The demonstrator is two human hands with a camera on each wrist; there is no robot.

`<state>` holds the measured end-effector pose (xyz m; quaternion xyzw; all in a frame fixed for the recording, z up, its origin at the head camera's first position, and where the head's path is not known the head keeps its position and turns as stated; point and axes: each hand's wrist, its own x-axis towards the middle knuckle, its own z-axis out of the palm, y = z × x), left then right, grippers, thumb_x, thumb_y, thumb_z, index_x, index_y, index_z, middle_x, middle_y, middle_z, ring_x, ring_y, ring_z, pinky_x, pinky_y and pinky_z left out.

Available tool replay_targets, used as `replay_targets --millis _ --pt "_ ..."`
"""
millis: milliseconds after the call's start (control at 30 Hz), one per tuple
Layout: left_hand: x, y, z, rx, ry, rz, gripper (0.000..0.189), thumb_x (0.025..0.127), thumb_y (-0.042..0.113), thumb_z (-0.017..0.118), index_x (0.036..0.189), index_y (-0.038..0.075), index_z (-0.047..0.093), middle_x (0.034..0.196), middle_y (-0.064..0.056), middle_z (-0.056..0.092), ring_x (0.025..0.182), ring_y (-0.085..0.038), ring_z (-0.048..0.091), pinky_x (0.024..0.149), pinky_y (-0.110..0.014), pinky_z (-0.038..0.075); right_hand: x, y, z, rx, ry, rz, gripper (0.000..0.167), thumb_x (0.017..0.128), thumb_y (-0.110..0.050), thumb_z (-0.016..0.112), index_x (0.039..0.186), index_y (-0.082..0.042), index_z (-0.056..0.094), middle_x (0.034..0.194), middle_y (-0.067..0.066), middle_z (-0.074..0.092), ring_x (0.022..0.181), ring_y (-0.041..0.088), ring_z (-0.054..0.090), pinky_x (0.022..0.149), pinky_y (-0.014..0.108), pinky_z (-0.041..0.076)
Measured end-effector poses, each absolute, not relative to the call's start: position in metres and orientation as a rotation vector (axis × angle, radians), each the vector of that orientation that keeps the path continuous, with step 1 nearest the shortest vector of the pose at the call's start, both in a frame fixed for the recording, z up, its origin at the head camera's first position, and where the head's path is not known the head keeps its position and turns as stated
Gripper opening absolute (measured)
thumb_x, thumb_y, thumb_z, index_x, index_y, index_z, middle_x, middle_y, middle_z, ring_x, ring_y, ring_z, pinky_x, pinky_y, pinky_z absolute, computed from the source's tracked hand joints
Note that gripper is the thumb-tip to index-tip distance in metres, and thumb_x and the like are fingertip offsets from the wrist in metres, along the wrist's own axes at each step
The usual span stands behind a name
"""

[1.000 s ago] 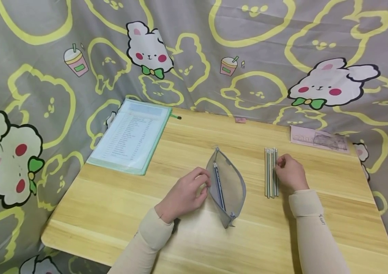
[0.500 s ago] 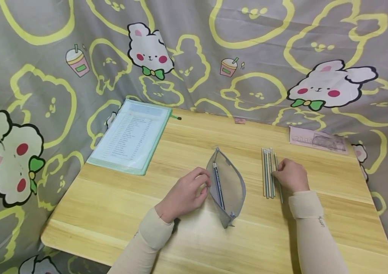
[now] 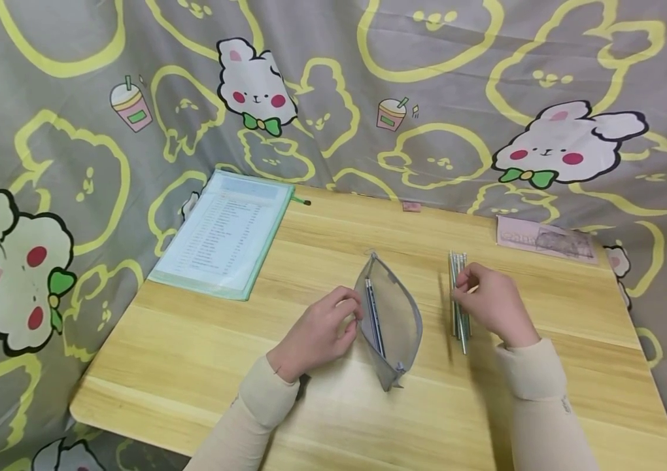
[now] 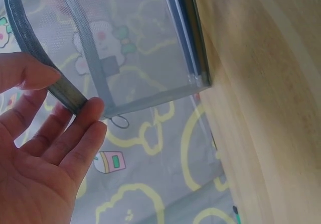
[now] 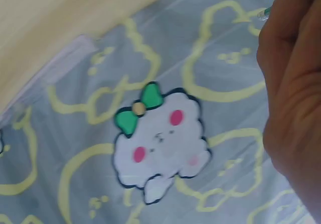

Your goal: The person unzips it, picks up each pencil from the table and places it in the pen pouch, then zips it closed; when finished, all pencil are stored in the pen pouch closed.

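With thumb and fingers my left hand (image 3: 312, 337) pinches the zipped edge of a grey mesh pencil case (image 4: 135, 38), whose mouth gapes. Inside the case (image 3: 402, 311) lie dark blue pencils (image 3: 376, 320), also seen through the mesh in the left wrist view. Right of the case my right hand (image 3: 495, 304) pinches a green pencil (image 3: 463, 347), raised over several striped pencils (image 3: 454, 327) laid side by side on the table. The held pencil's end (image 5: 263, 15) peeks past my knuckles in the right wrist view; its middle is hidden by the fingers.
A green-edged clear document folder (image 3: 222, 235) with a printed sheet lies at the back left of the wooden table (image 3: 204, 366). A pink paper slip (image 3: 545, 241) and a small pink piece (image 3: 411, 207) lie at the back, against the printed curtain (image 3: 333, 85).
A pencil that lay parted from the right of the row is now lifted in my right hand, which has moved left over the other pencils. My left hand and the case stay put.
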<state>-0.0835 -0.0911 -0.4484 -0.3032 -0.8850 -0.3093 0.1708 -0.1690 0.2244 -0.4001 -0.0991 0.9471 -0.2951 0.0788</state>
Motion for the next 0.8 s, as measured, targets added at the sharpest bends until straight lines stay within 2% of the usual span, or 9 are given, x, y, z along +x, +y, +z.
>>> replay_targets --millis 233,400,633,800 --pt "-0.083 -0.091 -0.449 -0.857 -2.508 -0.879 0.019 0.085 -0.005 0.072 0.097 0.008 0.067 0.117 -0.006 0.066 0.100 -0.016 0.070 0.081 -0.023 0.059 -0.147 0.194 -0.385 -0.453 2.755 -0.916 0.010 0.088 -0.010 0.070 0.096 -0.011 0.065 0.091 0.006 0.074 0.063 0.013 0.061 0.057 0.028 0.049" --pt "-0.084 -0.092 -0.450 -0.856 -2.507 -0.879 0.019 0.085 -0.004 0.072 0.098 0.009 0.067 0.119 -0.010 0.067 0.100 -0.016 0.071 0.080 -0.023 0.059 -0.135 0.175 -0.378 -0.567 2.713 -0.927 0.010 0.086 -0.009 0.070 0.094 -0.013 0.066 0.087 -0.001 0.071 0.065 0.008 0.064 0.060 0.026 0.051" --pt "-0.084 -0.093 -0.452 -0.848 -2.500 -0.900 0.020 0.085 -0.002 0.073 0.101 0.009 0.068 0.123 -0.010 0.066 0.103 -0.018 0.071 0.085 -0.025 0.060 -0.131 0.151 -0.381 -0.648 2.640 -0.962 0.013 0.083 -0.007 0.070 0.092 -0.015 0.066 0.079 -0.003 0.069 0.054 0.008 0.054 0.050 0.025 0.045" --pt "-0.082 -0.093 -0.452 -0.852 -2.511 -0.915 0.019 0.086 -0.001 0.074 0.102 0.008 0.068 0.126 -0.012 0.066 0.104 -0.019 0.072 0.086 -0.026 0.061 -0.134 0.140 -0.383 -0.637 2.615 -0.965 0.013 0.083 -0.007 0.071 0.093 -0.015 0.066 0.079 -0.003 0.070 0.057 0.010 0.056 0.050 0.026 0.046"
